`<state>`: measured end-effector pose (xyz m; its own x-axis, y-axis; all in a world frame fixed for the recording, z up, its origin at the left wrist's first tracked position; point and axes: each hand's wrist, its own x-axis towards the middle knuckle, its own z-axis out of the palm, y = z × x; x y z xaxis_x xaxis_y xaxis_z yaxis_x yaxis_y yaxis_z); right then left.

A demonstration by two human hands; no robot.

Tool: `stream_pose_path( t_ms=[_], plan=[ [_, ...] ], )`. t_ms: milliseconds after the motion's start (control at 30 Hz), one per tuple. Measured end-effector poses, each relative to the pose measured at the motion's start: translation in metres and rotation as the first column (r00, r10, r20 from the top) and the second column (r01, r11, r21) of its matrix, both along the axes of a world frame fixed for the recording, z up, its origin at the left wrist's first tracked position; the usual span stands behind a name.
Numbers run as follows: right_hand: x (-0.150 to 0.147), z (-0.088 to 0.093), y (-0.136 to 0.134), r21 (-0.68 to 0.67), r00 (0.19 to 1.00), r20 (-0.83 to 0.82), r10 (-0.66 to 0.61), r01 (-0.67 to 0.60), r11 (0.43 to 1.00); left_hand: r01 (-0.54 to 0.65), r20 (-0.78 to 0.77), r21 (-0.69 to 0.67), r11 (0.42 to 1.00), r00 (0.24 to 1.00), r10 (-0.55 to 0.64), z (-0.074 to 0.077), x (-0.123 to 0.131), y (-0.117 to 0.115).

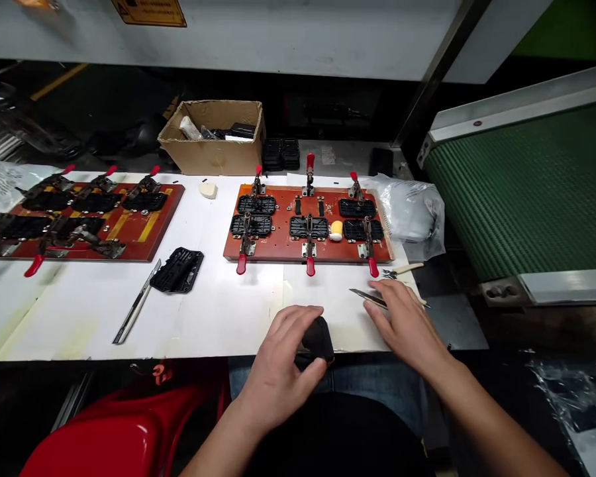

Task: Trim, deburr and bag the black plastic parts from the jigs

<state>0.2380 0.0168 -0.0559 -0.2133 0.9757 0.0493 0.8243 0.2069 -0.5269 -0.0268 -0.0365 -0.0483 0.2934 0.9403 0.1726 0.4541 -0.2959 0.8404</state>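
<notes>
My left hand [281, 361] is closed around a small black plastic part [318, 339] at the near edge of the white table [218, 311]. My right hand [404, 318] lies just right of it with fingers loosely stretched over a thin metal blade tool [365, 295], touching it. In front of both hands sits an orange clamp jig [308, 228] with red-handled toggle clamps holding several black parts and a small yellow-white piece [336, 230].
A second orange jig [79, 218] with clamped black parts lies at the left. A loose black part [177, 270] and a long metal blade [136, 305] rest between the jigs. A cardboard box [213, 136] stands behind, a clear plastic bag [412, 209] and a green conveyor [521, 185] at right, a red stool [114, 430] below.
</notes>
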Motion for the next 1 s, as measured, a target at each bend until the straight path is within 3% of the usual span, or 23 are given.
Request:
stream_pose_path(
  t_ms=[100, 200, 267, 433, 533, 600, 700, 767, 867, 933, 1000],
  plan=[
    [-0.039, 0.039, -0.007, -0.241, 0.948, -0.307, 0.088, -0.167, 0.956, 0.022, -0.012, 0.077, 0.997, 1.0, -0.021, 0.002, 0.001, 0.0],
    [-0.067, 0.056, -0.011, -0.348, 0.835, -0.538, 0.116, -0.345, 0.872, 0.007, -0.012, 0.138, 0.99, 1.0, -0.005, 0.003, -0.001, -0.003],
    [-0.071, 0.051, -0.011, -0.356, 0.805, -0.588, 0.082, -0.348, 0.867, -0.022, -0.015, 0.137, 0.99, 1.0, 0.024, 0.002, -0.004, -0.006],
    [-0.054, 0.024, -0.012, -0.433, 0.821, -0.564, -0.086, -0.206, 0.877, -0.073, 0.004, 0.111, 0.991, 0.997, 0.073, -0.002, -0.01, -0.012],
    [-0.05, 0.025, -0.015, -0.445, 0.796, -0.597, -0.1, -0.225, 0.867, -0.088, 0.032, 0.117, 0.989, 0.996, 0.085, -0.003, -0.01, -0.012],
    [-0.052, 0.033, -0.015, -0.4, 0.802, -0.597, -0.02, -0.276, 0.874, -0.087, 0.049, 0.122, 0.989, 0.995, 0.081, -0.005, -0.01, -0.012],
    [-0.055, 0.047, 0.001, -0.227, 0.851, -0.484, 0.204, -0.347, 0.91, -0.115, 0.0, 0.055, 0.992, 0.993, 0.115, -0.01, -0.01, -0.009],
    [-0.057, 0.054, 0.026, -0.086, 0.91, -0.312, 0.273, -0.313, 0.946, -0.205, -0.103, -0.042, 0.978, 0.974, 0.2, -0.016, -0.008, -0.003],
    [-0.064, 0.059, 0.086, 0.016, 0.983, 0.111, 0.144, -0.146, 0.989, -0.338, -0.269, -0.135, 0.932, 0.917, 0.294, -0.024, -0.001, 0.009],
    [-0.073, 0.057, 0.128, -0.007, 0.93, 0.365, 0.053, -0.054, 0.999, -0.354, -0.348, -0.149, 0.923, 0.893, 0.287, -0.026, 0.005, 0.016],
    [-0.079, 0.052, 0.162, -0.046, 0.884, 0.466, 0.044, -0.026, 0.999, -0.341, -0.385, -0.136, 0.93, 0.883, 0.267, -0.025, 0.006, 0.018]
  ],
)
